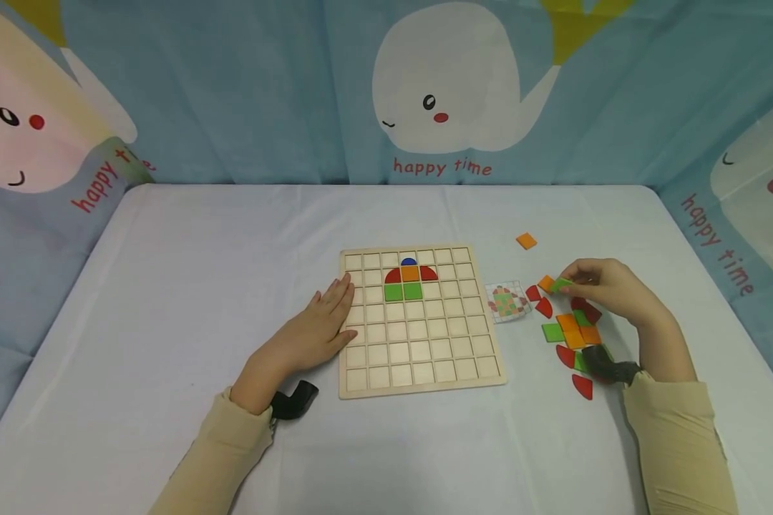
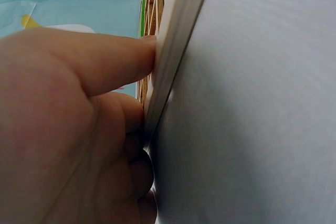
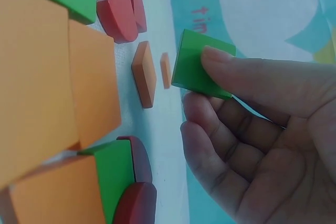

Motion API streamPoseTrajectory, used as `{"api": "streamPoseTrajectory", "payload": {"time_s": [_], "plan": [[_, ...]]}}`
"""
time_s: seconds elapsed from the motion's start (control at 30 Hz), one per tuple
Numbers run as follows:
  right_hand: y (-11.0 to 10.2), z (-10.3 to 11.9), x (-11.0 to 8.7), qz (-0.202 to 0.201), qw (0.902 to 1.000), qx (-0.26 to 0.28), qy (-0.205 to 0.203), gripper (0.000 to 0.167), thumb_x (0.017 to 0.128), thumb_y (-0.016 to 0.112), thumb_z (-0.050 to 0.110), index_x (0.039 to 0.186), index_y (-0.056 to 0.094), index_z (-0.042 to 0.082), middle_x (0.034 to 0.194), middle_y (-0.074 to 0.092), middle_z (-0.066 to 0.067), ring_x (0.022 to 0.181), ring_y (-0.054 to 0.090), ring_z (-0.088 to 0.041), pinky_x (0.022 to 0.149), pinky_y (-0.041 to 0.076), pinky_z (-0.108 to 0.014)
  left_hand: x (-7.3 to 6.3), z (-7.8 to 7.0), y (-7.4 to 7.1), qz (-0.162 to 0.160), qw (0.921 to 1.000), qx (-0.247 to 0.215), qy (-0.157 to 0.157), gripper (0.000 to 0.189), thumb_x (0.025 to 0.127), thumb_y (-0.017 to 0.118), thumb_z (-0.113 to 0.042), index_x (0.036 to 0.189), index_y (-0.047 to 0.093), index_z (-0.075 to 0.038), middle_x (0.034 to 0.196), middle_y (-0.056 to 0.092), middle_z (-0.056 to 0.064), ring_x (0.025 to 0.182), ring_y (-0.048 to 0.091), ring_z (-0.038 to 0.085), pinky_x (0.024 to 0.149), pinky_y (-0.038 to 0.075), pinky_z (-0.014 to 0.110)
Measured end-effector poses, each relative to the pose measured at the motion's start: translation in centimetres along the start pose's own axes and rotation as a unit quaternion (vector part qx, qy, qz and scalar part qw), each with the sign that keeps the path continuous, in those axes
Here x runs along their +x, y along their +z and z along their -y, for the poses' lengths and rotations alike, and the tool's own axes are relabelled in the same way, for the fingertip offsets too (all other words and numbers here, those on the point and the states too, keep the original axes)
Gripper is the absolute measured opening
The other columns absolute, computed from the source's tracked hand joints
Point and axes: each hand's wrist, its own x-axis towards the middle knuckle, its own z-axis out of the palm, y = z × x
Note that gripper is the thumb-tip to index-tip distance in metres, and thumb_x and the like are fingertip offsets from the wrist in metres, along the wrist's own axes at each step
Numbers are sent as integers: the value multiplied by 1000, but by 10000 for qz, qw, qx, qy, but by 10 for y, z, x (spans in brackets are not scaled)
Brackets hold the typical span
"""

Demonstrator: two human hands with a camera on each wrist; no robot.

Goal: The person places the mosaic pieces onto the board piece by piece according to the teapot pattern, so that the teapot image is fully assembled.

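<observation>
The right hand (image 1: 608,290) pinches a flat green square tile, seemingly painted wood (image 3: 190,62), with the thumb laid over one face and fingers behind; in the head view it is over the right half of the white cloth-covered tabletop (image 1: 232,243), well in from the right edge and just beside an orange square tile (image 1: 545,284); a second loose orange square (image 1: 526,241) lies nearer the far edge. The left hand (image 1: 318,322) has its fingers extended, thumb spread apart from them, the tips resting on the left rim of a pale wooden grid board (image 1: 399,354); it pinches nothing that I can make out.

The green tile should prove light, stiff and hard to break, though its smooth faces may slip under dry fingertips; two opposite edges look the best place to take hold, leaving the underside free; the present grip across the faces looks secure, but puts fingers beneath. The board is probably rigid, and may slide on the cloth if nudged; its plain rim is the sensible place to steady it. The red quarter-circle tiles (image 1: 582,387), towards the tabletop's right edge, likely suit a pinch across curve and corner.
</observation>
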Motion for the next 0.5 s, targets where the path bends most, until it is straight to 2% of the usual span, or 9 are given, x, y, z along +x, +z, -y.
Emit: {"api": "streamPoseTrajectory", "payload": {"time_s": [0.5], "plan": [[1,-2,1,41,10000,-38,81,23,90,66,21,99,64,0,86,64,-11,67,56,-23,59,49,-28,0,-1,0,-9,10000,7,16,69,98,51,-24,146,14,10,155,4,22,142,7,34,112,13,52]]}}
